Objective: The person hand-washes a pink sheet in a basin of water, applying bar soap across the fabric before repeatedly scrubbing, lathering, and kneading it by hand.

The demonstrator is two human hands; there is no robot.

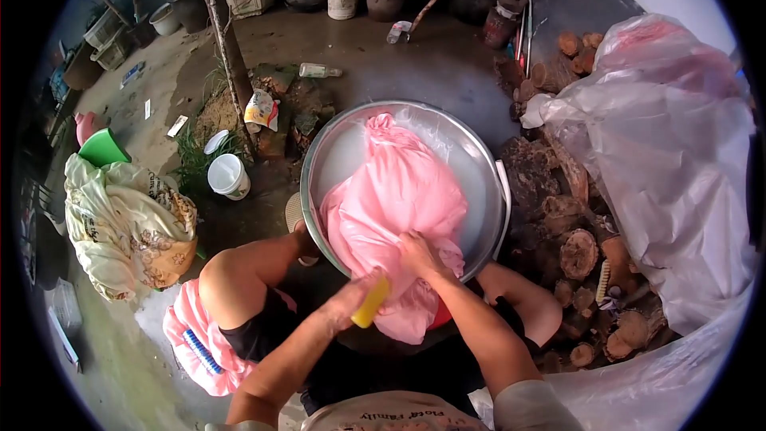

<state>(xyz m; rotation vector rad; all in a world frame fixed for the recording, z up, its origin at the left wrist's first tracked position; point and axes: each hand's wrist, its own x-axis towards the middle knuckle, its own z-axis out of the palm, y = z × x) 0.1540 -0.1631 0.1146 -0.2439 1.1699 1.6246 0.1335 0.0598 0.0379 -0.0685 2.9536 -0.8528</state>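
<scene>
A large metal basin (325, 152) of cloudy water sits between my knees. Wet pink cloth (399, 199) is bunched in it, and one end hangs over the near rim. In my left hand (348, 302) is a yellow bar of soap (372, 303), held close above the hanging part of the cloth. My right hand (420, 257) is closed on the cloth near the basin's front rim, its fingertips partly hidden in the folds. Something red (441, 316) shows below the rim, mostly covered by the cloth.
More pink cloth (187, 315) lies by my left leg with a blue-and-white brush (202, 351) on it. Patterned cloth (132, 223) is heaped further left, near a white bucket (229, 176). Cut logs (578, 254) and plastic sheeting (662, 152) crowd the right side. A thin trunk (226, 40) stands ahead.
</scene>
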